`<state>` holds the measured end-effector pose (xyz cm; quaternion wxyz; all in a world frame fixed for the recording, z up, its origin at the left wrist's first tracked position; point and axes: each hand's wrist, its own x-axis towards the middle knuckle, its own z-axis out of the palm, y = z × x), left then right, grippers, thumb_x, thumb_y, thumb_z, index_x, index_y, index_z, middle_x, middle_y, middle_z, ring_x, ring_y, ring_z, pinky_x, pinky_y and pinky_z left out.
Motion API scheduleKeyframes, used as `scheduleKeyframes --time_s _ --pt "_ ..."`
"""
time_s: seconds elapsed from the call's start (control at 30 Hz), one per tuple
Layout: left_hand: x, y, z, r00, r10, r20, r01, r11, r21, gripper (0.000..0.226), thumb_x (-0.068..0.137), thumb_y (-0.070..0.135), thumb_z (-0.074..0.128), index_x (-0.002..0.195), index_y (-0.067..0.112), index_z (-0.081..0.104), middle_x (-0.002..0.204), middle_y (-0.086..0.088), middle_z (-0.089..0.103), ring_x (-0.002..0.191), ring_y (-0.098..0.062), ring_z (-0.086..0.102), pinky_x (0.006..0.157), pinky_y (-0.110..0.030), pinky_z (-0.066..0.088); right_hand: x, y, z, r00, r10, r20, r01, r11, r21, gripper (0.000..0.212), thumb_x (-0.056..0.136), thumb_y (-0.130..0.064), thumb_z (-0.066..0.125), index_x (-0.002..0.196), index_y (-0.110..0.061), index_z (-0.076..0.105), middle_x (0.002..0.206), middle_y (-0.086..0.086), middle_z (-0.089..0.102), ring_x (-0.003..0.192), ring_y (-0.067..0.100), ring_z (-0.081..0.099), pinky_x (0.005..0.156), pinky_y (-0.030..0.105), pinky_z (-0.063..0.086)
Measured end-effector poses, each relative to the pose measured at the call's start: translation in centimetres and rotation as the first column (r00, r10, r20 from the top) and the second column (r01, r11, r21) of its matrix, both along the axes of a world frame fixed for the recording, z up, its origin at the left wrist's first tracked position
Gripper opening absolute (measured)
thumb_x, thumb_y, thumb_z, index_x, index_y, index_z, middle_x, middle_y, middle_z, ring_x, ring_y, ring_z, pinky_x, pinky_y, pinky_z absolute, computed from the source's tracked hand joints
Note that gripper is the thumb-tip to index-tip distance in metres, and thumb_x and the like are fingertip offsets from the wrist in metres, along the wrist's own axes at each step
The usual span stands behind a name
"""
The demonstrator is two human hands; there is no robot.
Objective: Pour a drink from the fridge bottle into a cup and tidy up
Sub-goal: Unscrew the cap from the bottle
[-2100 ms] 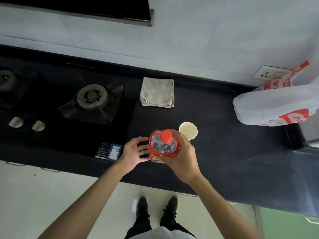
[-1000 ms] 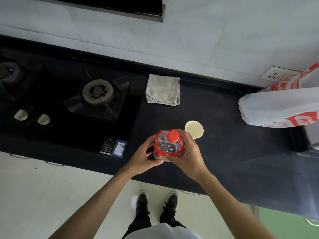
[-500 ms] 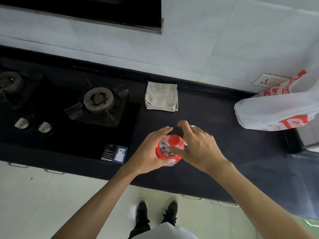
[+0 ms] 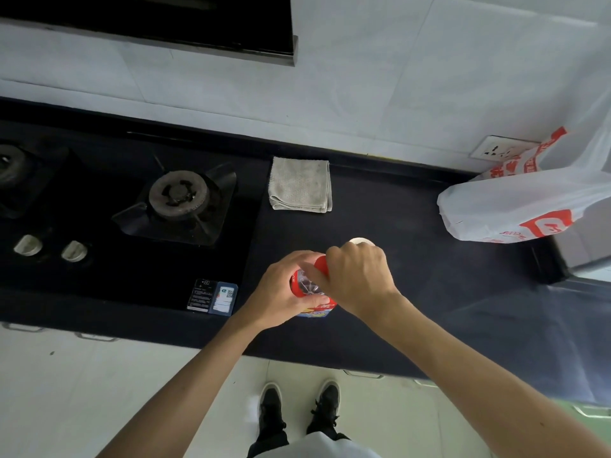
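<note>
A clear bottle (image 4: 305,289) with a red label and red cap (image 4: 320,262) stands upright on the dark counter (image 4: 413,259) near its front edge. My left hand (image 4: 279,292) wraps around the bottle's body from the left. My right hand (image 4: 358,279) comes over the top, its fingers closed on the cap, which is mostly hidden. Just behind my right hand, only the rim of a pale paper cup (image 4: 362,241) shows.
A folded grey cloth (image 4: 300,185) lies at the back of the counter. A gas hob (image 4: 178,196) with knobs (image 4: 74,251) fills the left. A white and red plastic bag (image 4: 529,200) sits at the right, below a wall socket (image 4: 496,151).
My left hand moved in and took hold of the bottle's body. My right hand left the bottle's side, rose over the top and closed on the cap, covering most of the cup.
</note>
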<state>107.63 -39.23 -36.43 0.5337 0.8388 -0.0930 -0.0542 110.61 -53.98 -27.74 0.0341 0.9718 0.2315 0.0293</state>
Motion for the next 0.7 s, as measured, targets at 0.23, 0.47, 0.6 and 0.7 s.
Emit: scheduleKeyframes --time_s 0.23,0.47,0.6,0.7 --pt "0.0 0.2 0.0 1.000 -0.016 -0.016 0.015 0.998 -0.055 0.069 0.074 0.031 0.086 0.135 0.025 0.053 0.129 0.014 0.059 0.120 -0.007 0.059 0.095 -0.025 0.055 0.9 -1.7 -1.5 0.978 0.208 0.008 -0.204 0.948 0.244 0.052 0.093 -0.049 0.058 0.059 -0.011 0.045 0.051 -0.002 0.040 0.044 0.018 0.035 0.047 0.034 0.043" --pt "0.1 0.2 -0.3 0.999 -0.044 -0.007 0.044 0.998 -0.040 0.075 0.074 0.033 0.086 0.139 0.026 0.048 0.131 0.013 0.058 0.122 -0.008 0.058 0.096 -0.030 0.056 2.4 -3.1 1.3 0.863 0.457 -0.215 -0.447 0.889 0.095 0.047 0.101 -0.053 0.039 0.130 -0.017 0.049 0.111 0.001 0.060 0.099 0.021 0.057 0.090 0.036 0.047" --pt "0.1 0.2 -0.4 0.999 -0.033 -0.026 0.032 0.999 -0.040 0.073 0.072 0.035 0.087 0.134 0.032 0.049 0.129 0.015 0.058 0.120 -0.007 0.060 0.095 -0.029 0.056 3.3 -3.1 2.9 0.772 0.543 -0.331 -0.571 0.821 0.016 0.047 0.101 -0.037 0.048 0.143 -0.020 0.036 0.123 0.002 0.061 0.111 0.020 0.058 0.097 0.035 0.047" --pt "0.0 0.2 -0.4 1.000 -0.017 -0.026 0.016 0.999 -0.036 0.071 0.071 0.036 0.088 0.130 0.038 0.048 0.126 0.021 0.057 0.119 -0.004 0.059 0.094 -0.028 0.057 3.6 -2.9 3.4 0.740 0.543 -0.396 -0.579 0.815 0.037 0.056 0.096 -0.028 0.061 0.146 -0.022 0.036 0.127 0.003 0.061 0.114 0.021 0.058 0.097 0.037 0.051"
